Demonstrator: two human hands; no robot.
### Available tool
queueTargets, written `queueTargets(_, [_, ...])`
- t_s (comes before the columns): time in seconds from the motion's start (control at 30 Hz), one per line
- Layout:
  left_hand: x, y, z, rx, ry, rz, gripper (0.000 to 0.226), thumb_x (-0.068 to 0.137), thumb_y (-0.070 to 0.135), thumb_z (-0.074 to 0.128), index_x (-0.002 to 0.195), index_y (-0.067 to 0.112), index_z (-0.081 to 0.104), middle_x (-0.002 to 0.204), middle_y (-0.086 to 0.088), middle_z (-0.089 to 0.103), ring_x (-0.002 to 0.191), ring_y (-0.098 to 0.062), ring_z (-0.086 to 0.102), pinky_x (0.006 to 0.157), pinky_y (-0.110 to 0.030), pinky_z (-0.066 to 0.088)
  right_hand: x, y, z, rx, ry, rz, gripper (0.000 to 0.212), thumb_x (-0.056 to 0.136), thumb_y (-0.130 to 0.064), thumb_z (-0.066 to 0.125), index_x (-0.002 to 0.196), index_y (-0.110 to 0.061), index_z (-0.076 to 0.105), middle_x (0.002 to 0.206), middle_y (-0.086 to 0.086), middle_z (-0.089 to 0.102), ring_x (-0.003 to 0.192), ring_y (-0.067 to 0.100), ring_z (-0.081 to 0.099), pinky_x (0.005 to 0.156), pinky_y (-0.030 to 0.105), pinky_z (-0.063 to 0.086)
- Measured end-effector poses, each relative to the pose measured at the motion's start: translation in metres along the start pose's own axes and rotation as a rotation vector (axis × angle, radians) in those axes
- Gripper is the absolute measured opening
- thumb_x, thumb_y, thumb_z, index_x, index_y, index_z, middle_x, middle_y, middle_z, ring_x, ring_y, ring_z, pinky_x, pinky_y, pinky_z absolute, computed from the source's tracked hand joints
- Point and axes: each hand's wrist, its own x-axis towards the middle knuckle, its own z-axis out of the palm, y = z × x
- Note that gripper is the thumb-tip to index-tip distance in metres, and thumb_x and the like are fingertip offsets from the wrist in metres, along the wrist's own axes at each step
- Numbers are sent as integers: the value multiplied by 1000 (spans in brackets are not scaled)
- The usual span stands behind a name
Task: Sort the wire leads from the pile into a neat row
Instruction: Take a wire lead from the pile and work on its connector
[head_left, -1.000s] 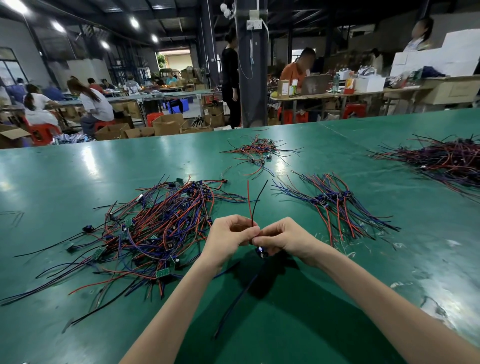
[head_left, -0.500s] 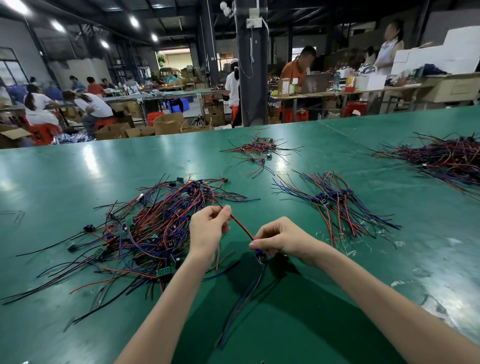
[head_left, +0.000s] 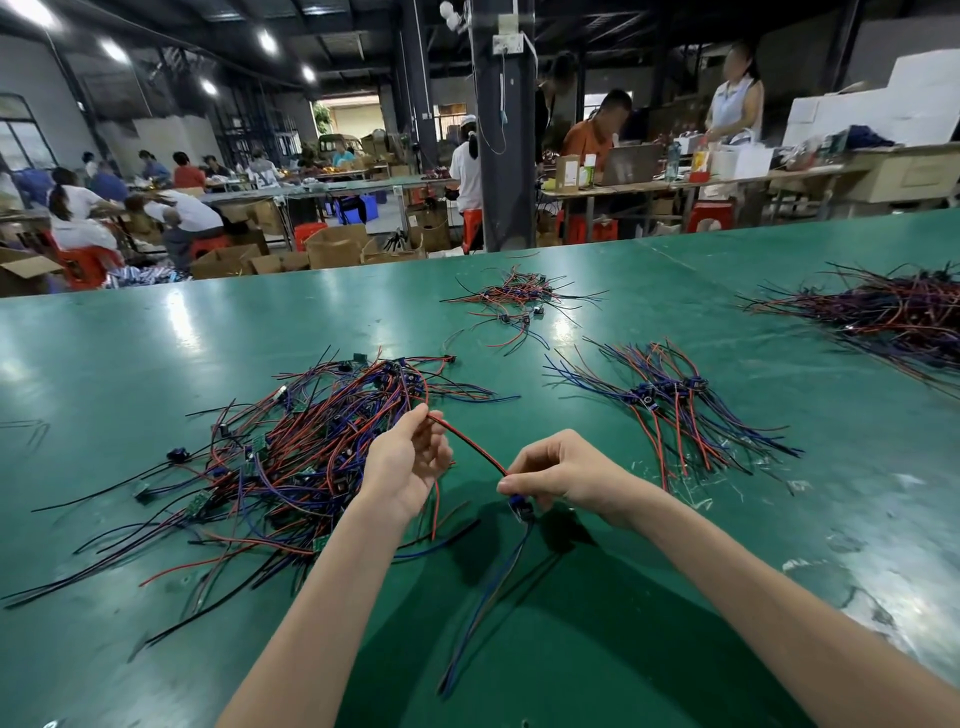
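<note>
Pinching a red wire (head_left: 470, 444) between thumb and fingertips, the left hand (head_left: 410, 460) holds it stretched above the green table (head_left: 156, 353). The right hand (head_left: 563, 470) grips the same lead at its small blue part (head_left: 519, 506), fingers curled round it. Blue wires (head_left: 485, 603) hang from that part toward the near edge. The tangled pile (head_left: 306, 457) lies just left of the hands and a fanned row of leads (head_left: 670, 405) lies to the right. A small heap (head_left: 514, 304) and a larger heap (head_left: 883, 312) sit farther off.
</note>
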Motion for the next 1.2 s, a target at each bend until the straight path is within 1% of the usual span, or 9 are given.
queueTargets(0.07, [0, -1, -1, -19, -2, -21, 29, 96, 18, 53, 72, 4, 60, 45, 1, 54, 37, -6, 49, 40, -16, 45, 0, 2, 0, -7, 2, 6, 13, 78, -10, 76, 67, -13, 71, 58, 4, 60, 46, 8, 45, 48, 16, 39])
queueTargets(0.23, [2, -2, -2, 95, 38, 81, 20, 91, 17, 62, 76, 4, 69, 58, 1, 63, 42, -2, 48, 44, -14, 44, 1, 8, -2, -124, 23, 44, 19, 79, -16, 76, 62, -20, 68, 51, -6, 59, 44, 4, 46, 45, 17, 38])
queueTargets(0.3, [3, 0, -3, 92, 59, 79, 17, 89, 15, 64, 78, 3, 69, 57, 2, 64, 41, -2, 48, 44, -14, 44, 2, 8, -2, -138, 32, 47, 20, 78, -18, 77, 60, -20, 68, 51, -7, 59, 44, 4, 46, 42, 16, 35])
queueTargets(0.6, [4, 0, -4, -145, -66, -158, 21, 95, 17, 53, 81, 4, 62, 48, 3, 55, 35, -3, 38, 37, -12, 36, 2, 6, 0, -164, 39, 43, 20, 78, -17, 77, 60, -21, 68, 52, -6, 59, 44, 4, 43, 40, 16, 32])
queueTargets(0.77, [5, 0, -5, -122, -60, -145, 22, 93, 20, 57, 81, 5, 65, 52, 4, 57, 41, -3, 40, 41, -12, 39, 2, 5, 0, -187, 37, 43, 20, 79, -16, 76, 61, -20, 68, 51, -8, 60, 44, 4, 42, 39, 15, 32])
queueTargets(0.93, [5, 1, -5, -46, -38, -134, 22, 93, 22, 58, 79, 7, 66, 52, 6, 54, 38, -3, 33, 40, -12, 37, 1, 5, 0, -202, 32, 48, 18, 79, -16, 76, 63, -19, 68, 55, -6, 61, 44, 4, 43, 40, 15, 32])
queueTargets(1.0, [4, 2, -6, -67, -45, -173, 21, 93, 22, 58, 79, 8, 65, 53, 5, 53, 40, -4, 30, 38, -12, 34, 1, 5, 0, -202, 34, 50, 18, 79, -17, 76, 63, -19, 68, 55, -5, 62, 44, 4, 43, 40, 15, 33])
queueTargets(1.13, [2, 3, -8, -278, -142, -375, 22, 92, 23, 57, 78, 8, 65, 56, 3, 53, 37, -5, 31, 34, -11, 31, 2, 5, -1, -199, 33, 41, 19, 80, -16, 76, 63, -19, 68, 54, -6, 61, 44, 3, 44, 41, 14, 33])
queueTargets(1.2, [2, 2, -8, -322, -161, -420, 22, 91, 23, 57, 76, 8, 65, 56, 3, 55, 36, -6, 32, 34, -10, 29, 2, 5, 0, -199, 25, 42, 19, 80, -16, 76, 63, -19, 67, 54, -7, 61, 45, 3, 44, 42, 14, 33])
